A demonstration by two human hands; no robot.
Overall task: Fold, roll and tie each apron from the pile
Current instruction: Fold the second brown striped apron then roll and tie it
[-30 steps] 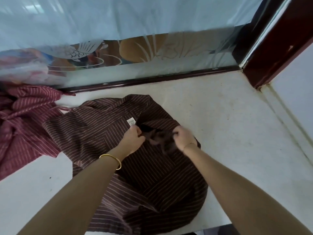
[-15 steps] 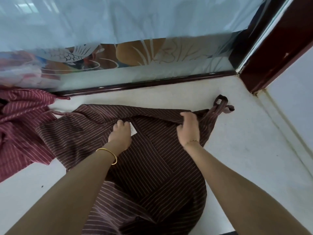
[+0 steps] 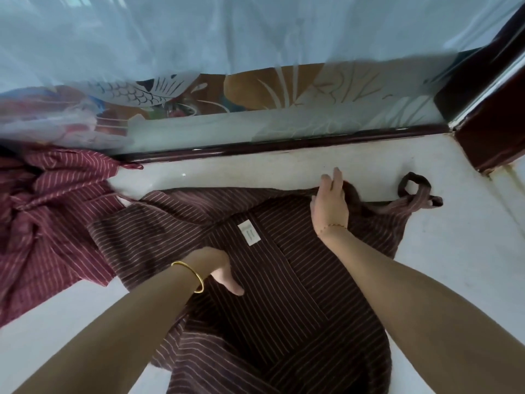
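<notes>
Brown pinstriped apron (image 3: 284, 280) spread flat on white sill (image 3: 454, 251), soft woven cloth, white label (image 3: 249, 232) mid-panel, knotted strap (image 3: 417, 194) at right corner. Right hand (image 3: 331, 203) flat, fingers straight, pressing top edge. Left hand (image 3: 218, 268) rests on cloth; grip unclear. Gold bangle (image 3: 189, 275) on left wrist. Redder striped apron pile (image 3: 42, 211) touching at left. Frosted glass (image 3: 255, 95) behind.

Bare white ledge (image 3: 284, 169) beyond brown apron (image 3: 284, 280), window frame (image 3: 255, 147) behind, red apron pile (image 3: 42, 211) left

Right hand (image 3: 329, 203) stretched forward, fingers straight and flat, palm down, left hand (image 3: 218, 265) drawn nearer, fingers bent downward, both forearms extended
</notes>
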